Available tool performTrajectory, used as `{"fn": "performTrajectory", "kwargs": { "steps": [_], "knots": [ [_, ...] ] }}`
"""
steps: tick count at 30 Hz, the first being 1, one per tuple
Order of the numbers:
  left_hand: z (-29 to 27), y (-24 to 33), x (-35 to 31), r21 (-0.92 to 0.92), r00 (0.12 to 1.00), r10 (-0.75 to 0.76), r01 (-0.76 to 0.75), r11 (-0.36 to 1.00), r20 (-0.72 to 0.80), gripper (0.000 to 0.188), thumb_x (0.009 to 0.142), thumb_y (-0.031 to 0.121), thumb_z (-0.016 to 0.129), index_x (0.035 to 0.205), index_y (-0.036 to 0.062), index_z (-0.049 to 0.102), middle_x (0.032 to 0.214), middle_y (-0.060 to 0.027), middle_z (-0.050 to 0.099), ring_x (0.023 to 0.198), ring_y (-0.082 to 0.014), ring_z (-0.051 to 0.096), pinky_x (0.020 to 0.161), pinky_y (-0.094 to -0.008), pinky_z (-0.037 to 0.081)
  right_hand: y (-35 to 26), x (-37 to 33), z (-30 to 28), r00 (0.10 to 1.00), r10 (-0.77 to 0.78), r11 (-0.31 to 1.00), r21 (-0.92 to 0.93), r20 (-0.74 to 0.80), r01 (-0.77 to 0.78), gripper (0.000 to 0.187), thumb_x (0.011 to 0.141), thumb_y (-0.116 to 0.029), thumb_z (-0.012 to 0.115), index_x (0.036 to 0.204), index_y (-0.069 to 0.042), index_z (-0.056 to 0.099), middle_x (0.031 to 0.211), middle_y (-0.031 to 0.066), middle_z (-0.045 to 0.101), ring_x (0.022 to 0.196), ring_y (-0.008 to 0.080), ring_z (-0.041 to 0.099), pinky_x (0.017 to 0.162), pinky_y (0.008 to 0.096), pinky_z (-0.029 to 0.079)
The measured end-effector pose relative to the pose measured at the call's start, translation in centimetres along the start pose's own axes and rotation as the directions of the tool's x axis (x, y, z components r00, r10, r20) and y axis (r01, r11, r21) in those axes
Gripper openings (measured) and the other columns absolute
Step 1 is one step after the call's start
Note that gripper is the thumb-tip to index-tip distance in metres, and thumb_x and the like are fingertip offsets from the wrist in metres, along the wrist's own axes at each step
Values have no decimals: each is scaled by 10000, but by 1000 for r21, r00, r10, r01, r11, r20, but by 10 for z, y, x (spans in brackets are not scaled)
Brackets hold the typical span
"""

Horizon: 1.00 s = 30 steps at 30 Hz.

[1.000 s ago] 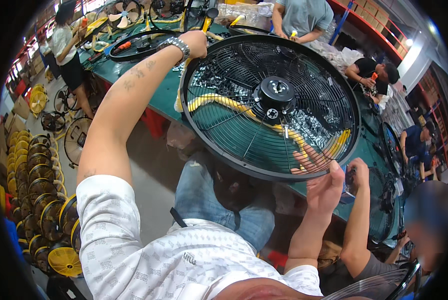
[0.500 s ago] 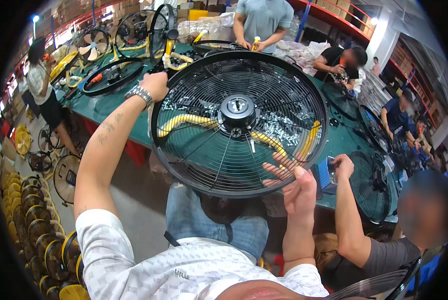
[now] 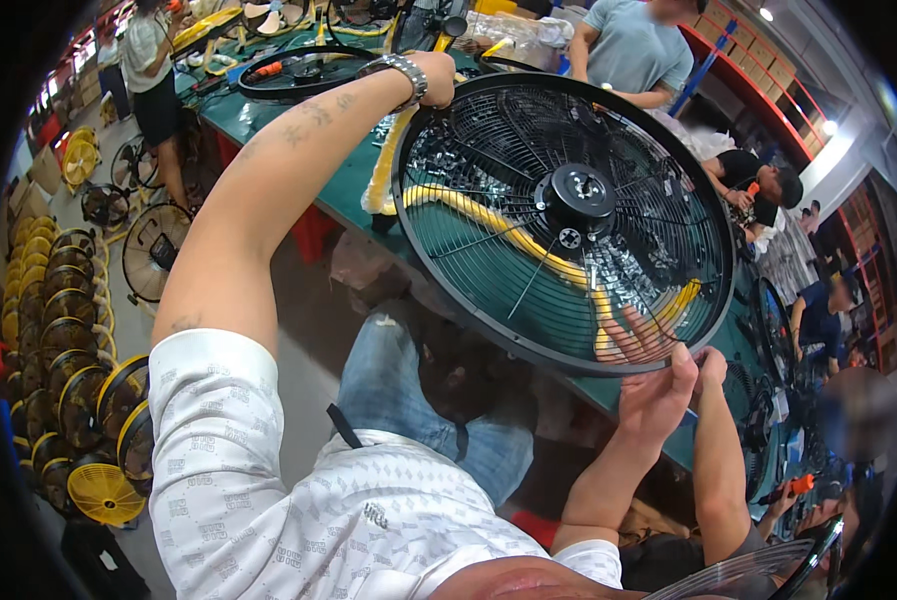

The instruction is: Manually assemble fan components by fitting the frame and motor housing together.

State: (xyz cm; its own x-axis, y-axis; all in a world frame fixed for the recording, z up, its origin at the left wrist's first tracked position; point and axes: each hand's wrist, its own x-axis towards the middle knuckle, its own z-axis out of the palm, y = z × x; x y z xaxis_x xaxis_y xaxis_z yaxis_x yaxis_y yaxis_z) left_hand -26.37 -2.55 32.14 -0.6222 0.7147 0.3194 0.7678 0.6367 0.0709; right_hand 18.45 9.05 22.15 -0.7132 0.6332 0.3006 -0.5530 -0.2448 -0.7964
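A large round black fan guard (image 3: pixel 528 350) with a motor housing (image 3: pixel 580 197) at its centre is held up, tilted, over the green worktable. My left hand (image 3: pixel 435 80), with a metal-banded watch on the wrist, is closed on the rim at the upper left. At the lower right my right hand (image 3: pixel 656 385) supports the rim; its fingers show through the wires behind and its thumb is at the edge. A co-worker's hand (image 3: pixel 709 366) is beside it, close to the rim. Yellow tubing (image 3: pixel 498 232) and small shiny metal parts show through the wires.
Another black fan ring (image 3: pixel 308 75) lies on the green table (image 3: pixel 230 120) at the far left. Stacked yellow-and-black fans (image 3: pixel 78 350) stand on the floor at left. Several people work around the table, and one stands across it (image 3: pixel 633 50).
The fan guard has moved right and tilted more, with both my hands on it. My view has swung as well. The co-worker's hand is now nearer my right hand.
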Motion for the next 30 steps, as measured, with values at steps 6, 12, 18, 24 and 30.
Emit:
{"fn": "performTrajectory", "kwargs": {
  "steps": [6, 12, 18, 24, 30],
  "knots": [
    [2, -1, -3, 112, 999, 36, -37, 993, 10, 269, 718, 196, 700, 855, -36, 692, 810, -211, 679, 766, -334, 676, 714, -404, 545, 8, 6, -4, 999, 21, 998, 62, 38, -23, 504, 941, -264, 464, 1326, 43, 359, 1281, 311, 507, 1136, 482, 552, 789, 557, 577],
    [-6, 8, -14, -91, 983, -108, 122, 988, 149, 224, 818, 66, 582, 971, -92, 624, 931, -235, 675, 707, -344, 700, 496, -426, 589, 13, 6, -6, 998, 27, 997, 64, 60, -31, 532, 928, -286, 496, 1299, 75, 374, 1297, 370, 460, 1149, 525, 519, 844, 582, 536],
    [3, 10, -3, 110, 990, -62, 47, 993, 131, 244, 868, 57, 557, 1084, -14, 646, 914, -157, 692, 765, -309, 706, 577, -417, 610, 18, 5, -5, 1000, 2, 996, 92, 26, -5, 503, 931, -243, 498, 1324, 46, 374, 1306, 339, 473, 1145, 514, 532, 804, 559, 562],
    [22, -6, 25, 552, 935, 218, -341, 761, 278, 234, 815, 78, 583, 973, -23, 722, 992, -206, 696, 924, -316, 688, 759, -393, 549, 25, 7, -7, 1000, -13, 999, 35, 28, 12, 565, 897, -285, 533, 1327, 44, 373, 1312, 351, 462, 1167, 508, 517, 859, 573, 535],
    [22, 1, 25, 385, 992, 58, -97, 918, 112, 201, 804, 81, 633, 957, -4, 731, 972, -181, 706, 897, -298, 692, 745, -376, 550, 33, 7, -10, 1000, -13, 998, 54, 14, 12, 547, 891, -295, 540, 1307, 34, 408, 1307, 345, 473, 1165, 515, 518, 829, 574, 551]
  ]
}}
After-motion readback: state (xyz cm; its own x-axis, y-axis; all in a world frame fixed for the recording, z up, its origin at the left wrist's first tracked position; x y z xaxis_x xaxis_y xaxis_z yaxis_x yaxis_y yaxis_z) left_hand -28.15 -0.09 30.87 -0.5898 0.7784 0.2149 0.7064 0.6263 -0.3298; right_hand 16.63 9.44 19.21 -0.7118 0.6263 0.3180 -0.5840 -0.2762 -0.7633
